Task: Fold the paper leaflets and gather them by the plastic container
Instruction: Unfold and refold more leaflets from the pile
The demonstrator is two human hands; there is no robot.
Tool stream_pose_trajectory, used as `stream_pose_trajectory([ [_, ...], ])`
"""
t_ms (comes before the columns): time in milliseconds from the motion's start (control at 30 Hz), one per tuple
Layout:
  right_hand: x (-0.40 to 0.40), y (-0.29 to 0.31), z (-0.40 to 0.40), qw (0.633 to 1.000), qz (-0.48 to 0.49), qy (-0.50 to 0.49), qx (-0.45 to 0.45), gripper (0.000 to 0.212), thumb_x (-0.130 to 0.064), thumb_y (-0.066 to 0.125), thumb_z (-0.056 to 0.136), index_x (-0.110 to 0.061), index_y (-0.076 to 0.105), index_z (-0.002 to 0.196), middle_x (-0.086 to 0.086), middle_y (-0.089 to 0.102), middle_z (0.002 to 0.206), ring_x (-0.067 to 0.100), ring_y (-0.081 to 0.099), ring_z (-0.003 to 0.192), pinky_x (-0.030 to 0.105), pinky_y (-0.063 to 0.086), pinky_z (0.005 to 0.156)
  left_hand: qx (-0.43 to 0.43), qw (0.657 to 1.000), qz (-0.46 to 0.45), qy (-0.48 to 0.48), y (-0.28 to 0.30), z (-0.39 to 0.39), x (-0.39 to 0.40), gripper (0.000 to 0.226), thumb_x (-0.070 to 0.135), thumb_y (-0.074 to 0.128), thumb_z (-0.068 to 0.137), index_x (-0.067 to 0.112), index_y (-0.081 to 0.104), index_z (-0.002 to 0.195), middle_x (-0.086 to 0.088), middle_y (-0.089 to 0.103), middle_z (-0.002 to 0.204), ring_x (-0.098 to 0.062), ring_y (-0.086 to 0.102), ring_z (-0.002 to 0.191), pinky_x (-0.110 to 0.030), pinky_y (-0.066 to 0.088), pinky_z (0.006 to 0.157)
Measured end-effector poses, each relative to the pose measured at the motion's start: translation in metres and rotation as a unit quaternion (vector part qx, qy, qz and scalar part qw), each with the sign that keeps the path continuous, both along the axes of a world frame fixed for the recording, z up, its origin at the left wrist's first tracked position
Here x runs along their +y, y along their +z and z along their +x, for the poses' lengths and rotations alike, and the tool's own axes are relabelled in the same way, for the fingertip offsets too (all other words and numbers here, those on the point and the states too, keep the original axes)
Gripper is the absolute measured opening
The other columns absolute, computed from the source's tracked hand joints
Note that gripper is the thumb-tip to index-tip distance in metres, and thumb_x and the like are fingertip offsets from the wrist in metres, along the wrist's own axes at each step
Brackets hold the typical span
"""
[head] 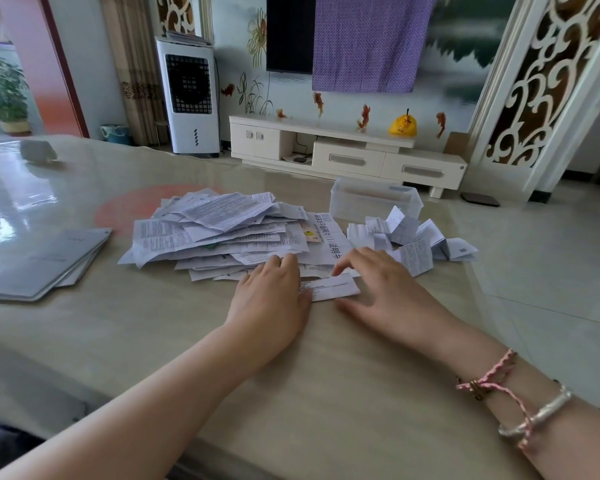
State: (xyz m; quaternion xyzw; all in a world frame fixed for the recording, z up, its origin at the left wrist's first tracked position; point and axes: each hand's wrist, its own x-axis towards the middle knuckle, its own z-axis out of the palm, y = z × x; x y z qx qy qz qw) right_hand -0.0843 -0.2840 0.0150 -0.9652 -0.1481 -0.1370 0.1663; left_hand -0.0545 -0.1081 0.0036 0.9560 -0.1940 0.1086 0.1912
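Near the front edge of the beige, glossy surface [326,393], two bare forearms reached forward. The right wrist wore a pink braided cord bracelet [492,379] and a silvery bangle [537,414].

The left hand [274,299] lay palm down with straight fingers, its grip released, pressing the left end of a small folded white paper leaflet [333,287] flat against the surface. The right hand [385,289] hovered or rested just beside the leaflet's right end, fingers spread and relaxed, its grip released too, the forefinger pointing toward the leaflet's upper edge; whether it touched the paper I cannot tell.

Just beyond the hands, toward the middle of the surface, sat a large loose heap of unfolded white printed leaflets [222,230], with the left fingertips touching its near margin. To the right of that heap, close to the right edge, lay a smaller cluster of folded white leaflets [413,237], some standing half open. Directly behind this cluster, touching or nearly touching it, stood a clear rectangular plastic container [374,199].

Near the left edge rested a stack of thin grey booklets [49,265]. Farther off, toward the far left corner, a small grey object [37,150] lay, too blurred to identify.
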Motion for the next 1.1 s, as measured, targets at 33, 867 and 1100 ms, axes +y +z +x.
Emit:
stream_pose_trajectory([
  [33, 0.000, 0.001, 0.000, 1.000, -0.011, 0.024, 0.003, 0.024, -0.027, 0.064, 0.087, -0.025, 0.056, 0.110, -0.011, 0.056, 0.113, 0.009, 0.047, 0.110, 0.022, 0.034, 0.093, 0.005, 1.000, 0.007, 0.001, 0.000, 0.000, 0.000, 0.024, 0.039, 0.044, 0.095, 0.019, 0.041, 0.106, -0.002, 0.050, 0.114, -0.024, 0.049, 0.112, -0.034, 0.037, 0.094],
  [867, -0.004, 0.013, -0.016, 0.992, 0.099, 0.083, 0.007, 0.015, -0.012, 0.067, 0.083, -0.026, 0.063, 0.087, -0.014, 0.067, 0.087, 0.002, 0.062, 0.092, 0.025, 0.049, 0.084, 0.101, 0.987, -0.094, -0.080, 0.004, -0.001, 0.015, 0.017, 0.020, 0.052, 0.091, 0.029, 0.063, 0.101, 0.004, 0.050, 0.112, -0.021, 0.046, 0.111, -0.034, 0.039, 0.099],
  [1100, 0.003, 0.014, -0.015, 0.971, 0.213, 0.086, 0.069, 0.013, -0.015, 0.069, 0.085, -0.028, 0.068, 0.086, -0.005, 0.066, 0.081, -0.002, 0.050, 0.067, 0.011, 0.036, 0.061, 0.172, 0.960, -0.168, -0.147, 0.011, -0.009, 0.014, 0.024, 0.010, 0.062, 0.078, 0.019, 0.068, 0.100, 0.006, 0.066, 0.095, -0.017, 0.062, 0.088, -0.031, 0.052, 0.080],
])
